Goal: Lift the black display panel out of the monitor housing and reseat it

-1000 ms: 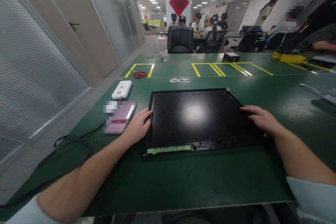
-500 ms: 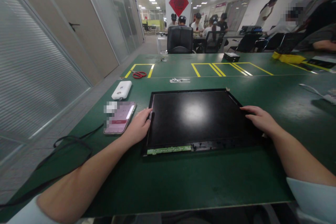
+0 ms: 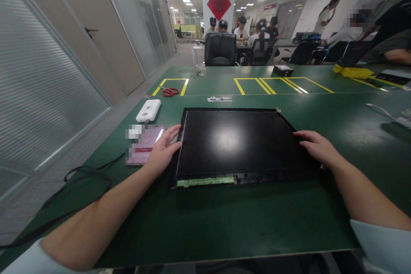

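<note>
A black flat display panel (image 3: 231,141) lies face up on the green table (image 3: 205,222), with a strip of green circuit board along its near edge. My left hand (image 3: 162,150) rests at the panel's left edge, fingers stretched and curled under that side, which looks slightly raised. My right hand (image 3: 316,147) lies flat on the panel's right edge with its fingers spread. A phone (image 3: 144,144) with a lit screen sits just left of my left hand.
A white power bank (image 3: 148,110) lies beyond the phone, red scissors (image 3: 170,91) further back. A black cable (image 3: 83,171) trails off the table's left edge. A small black box (image 3: 283,69), yellow tape outlines and office chairs stand at the far side; people sit beyond.
The panel's left side has shifted left and lifted a little, and my left hand has moved outward with it. My right hand has stayed on the right edge.
</note>
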Demonstrator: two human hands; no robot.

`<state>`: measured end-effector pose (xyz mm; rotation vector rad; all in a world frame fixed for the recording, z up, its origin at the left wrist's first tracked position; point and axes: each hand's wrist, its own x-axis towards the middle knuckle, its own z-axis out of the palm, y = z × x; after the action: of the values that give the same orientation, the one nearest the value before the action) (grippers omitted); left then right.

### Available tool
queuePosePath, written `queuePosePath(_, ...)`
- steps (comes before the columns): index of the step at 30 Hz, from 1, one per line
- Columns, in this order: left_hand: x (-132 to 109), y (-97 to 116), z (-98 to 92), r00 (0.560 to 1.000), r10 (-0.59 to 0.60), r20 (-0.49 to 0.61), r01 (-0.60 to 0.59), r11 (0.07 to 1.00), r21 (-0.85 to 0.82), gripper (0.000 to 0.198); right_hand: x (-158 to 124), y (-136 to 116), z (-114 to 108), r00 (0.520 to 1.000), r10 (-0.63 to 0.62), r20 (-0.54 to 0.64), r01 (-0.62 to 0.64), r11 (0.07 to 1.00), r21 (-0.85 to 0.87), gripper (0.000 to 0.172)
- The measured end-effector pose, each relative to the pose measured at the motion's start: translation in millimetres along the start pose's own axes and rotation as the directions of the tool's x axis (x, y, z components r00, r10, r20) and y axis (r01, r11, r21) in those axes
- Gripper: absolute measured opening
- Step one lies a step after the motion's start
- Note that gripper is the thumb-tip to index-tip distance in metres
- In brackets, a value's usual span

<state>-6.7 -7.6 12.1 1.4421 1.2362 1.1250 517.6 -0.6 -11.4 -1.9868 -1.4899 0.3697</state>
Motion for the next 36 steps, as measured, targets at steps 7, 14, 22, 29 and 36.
queuePosePath(7,-4,15,8.6,0.976,-0.195,-0.094,0.145,0.913,-0.382,0.062,3,6,1,0.998,-0.066,0.007,0.067,0.997,-0.032,0.032)
queuePosePath(14,-5,24,16.5,0.947,-0.295,-0.130,0.180,0.817,-0.548,0.058,4,7,1,0.998,-0.059,0.009,0.059,0.997,-0.050,0.032)
queuePosePath(22,-5,25,18.3,0.940,-0.317,-0.122,0.196,0.799,-0.568,0.060,4,6,1,0.999,-0.047,0.021,0.048,0.998,-0.043,0.033)
queuePosePath(29,-6,22,16.3,0.953,-0.288,-0.093,0.192,0.814,-0.548,0.067,2,3,0,0.999,-0.037,0.020,0.038,0.998,-0.052,0.033)
queuePosePath(36,-7,24,16.4,0.947,-0.307,-0.099,0.206,0.812,-0.547,0.068,5,9,2,0.998,-0.069,0.013,0.070,0.996,-0.050,0.031)
